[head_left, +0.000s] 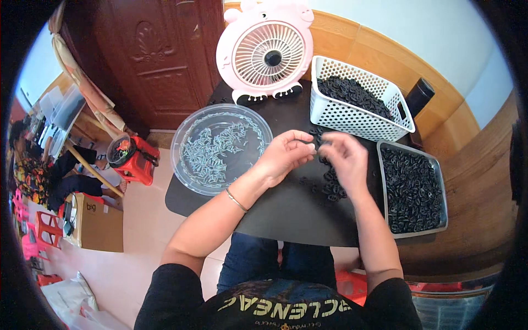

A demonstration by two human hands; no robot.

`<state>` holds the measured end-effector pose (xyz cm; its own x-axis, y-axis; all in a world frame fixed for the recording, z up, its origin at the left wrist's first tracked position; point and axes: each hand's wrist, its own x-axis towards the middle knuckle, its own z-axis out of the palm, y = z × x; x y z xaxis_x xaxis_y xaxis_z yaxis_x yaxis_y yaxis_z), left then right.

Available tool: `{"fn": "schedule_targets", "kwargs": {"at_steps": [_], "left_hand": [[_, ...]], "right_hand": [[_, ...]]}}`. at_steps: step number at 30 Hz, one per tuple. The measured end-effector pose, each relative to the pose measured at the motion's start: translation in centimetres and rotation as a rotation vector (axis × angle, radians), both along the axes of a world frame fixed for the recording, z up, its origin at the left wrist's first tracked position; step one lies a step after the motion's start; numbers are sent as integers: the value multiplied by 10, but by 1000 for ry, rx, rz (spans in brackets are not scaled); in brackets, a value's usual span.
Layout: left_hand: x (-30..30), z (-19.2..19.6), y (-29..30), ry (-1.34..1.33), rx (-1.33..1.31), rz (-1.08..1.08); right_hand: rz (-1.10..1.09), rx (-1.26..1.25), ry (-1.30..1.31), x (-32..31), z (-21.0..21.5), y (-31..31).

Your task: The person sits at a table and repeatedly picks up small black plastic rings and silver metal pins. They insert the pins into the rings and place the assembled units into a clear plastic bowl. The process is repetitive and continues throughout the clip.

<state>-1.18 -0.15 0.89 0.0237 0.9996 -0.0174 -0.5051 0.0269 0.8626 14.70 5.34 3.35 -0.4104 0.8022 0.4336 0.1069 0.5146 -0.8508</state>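
Note:
My left hand (287, 158) and my right hand (347, 163) meet over the dark table, fingertips nearly touching. The left thumb and fingers are pinched together, and whatever is between them is too small to make out. Slightly blurred, the right fingers curl toward the left fingertips; anything in them is hidden. Beneath and beside the hands lies a loose pile of small black ring-like parts (333, 190). To the left is a clear round tub (181, 175) with many slim silvery pieces (206, 157). A grey tray (384, 192) at the right holds black oval parts (412, 190).
Behind the hands stands a white perforated basket (344, 127) of black parts. A pink animal-shaped fan (234, 71) is at the back, and a black cylinder (419, 96) is by the wall. A red stool (137, 165), a cardboard box (102, 225) and another person's legs (77, 190) are off left.

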Motion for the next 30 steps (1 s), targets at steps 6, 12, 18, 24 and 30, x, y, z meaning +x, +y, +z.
{"fn": "schedule_targets", "kwargs": {"at_steps": [6,12,18,24,30], "left_hand": [[-19,14,5,252,164,172],[-73,29,-8,1291,409,571],[-107,14,2,1980,460,444],[-110,1,5,1971,437,305],[-109,7,2,1925,400,295]], "right_hand": [[-267,338,117,-11,47,80],[-400,631,-123,-6,48,78],[-76,413,-161,11,27,8],[-105,360,-182,34,-6,-4],[-149,315,-145,41,-24,-2]]}}
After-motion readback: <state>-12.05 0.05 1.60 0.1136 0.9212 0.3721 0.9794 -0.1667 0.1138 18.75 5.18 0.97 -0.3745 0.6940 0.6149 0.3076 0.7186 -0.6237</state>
